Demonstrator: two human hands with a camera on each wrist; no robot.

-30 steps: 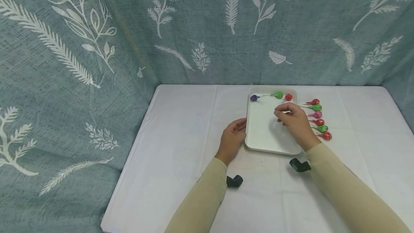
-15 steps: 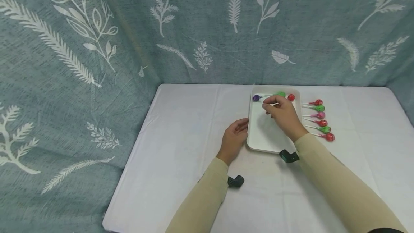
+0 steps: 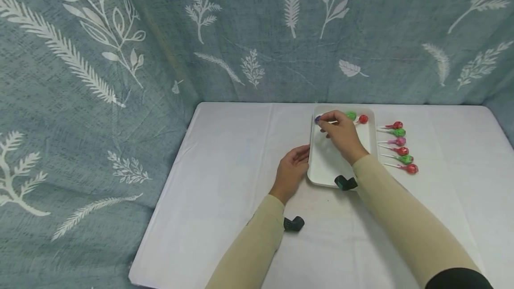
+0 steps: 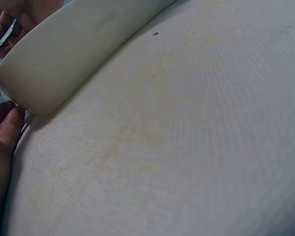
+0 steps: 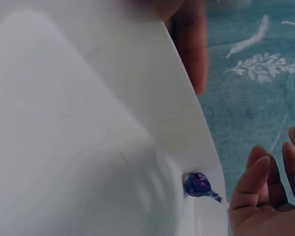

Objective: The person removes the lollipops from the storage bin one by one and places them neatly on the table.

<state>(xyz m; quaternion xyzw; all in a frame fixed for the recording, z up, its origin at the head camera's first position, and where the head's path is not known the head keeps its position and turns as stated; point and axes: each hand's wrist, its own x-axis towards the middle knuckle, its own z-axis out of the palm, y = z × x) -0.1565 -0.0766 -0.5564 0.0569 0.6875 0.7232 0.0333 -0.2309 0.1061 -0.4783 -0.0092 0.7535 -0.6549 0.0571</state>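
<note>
My left hand holds the near-left edge of a shallow white tray; in the left wrist view its fingertips are right at the tray's corner. Over the tray's far-left part is my right hand, fingers bent at the purple-wrapped lollipop. In the right wrist view this right hand shows a gap between thumb and fingers, beside the lollipop's twisted wrapper end; the stick is mostly hidden. A green lollipop and a red lollipop also lie at the tray's far end.
Right of the tray, several red, green and pink lollipops lie in a column, sticks pointing left. A white cloth covers the table. Behind it hangs a blue-green curtain with white leaf prints.
My right hand has moved left and away from me across the tray, from near its right edge to the purple lollipop. The left hand stays at the tray's edge.
</note>
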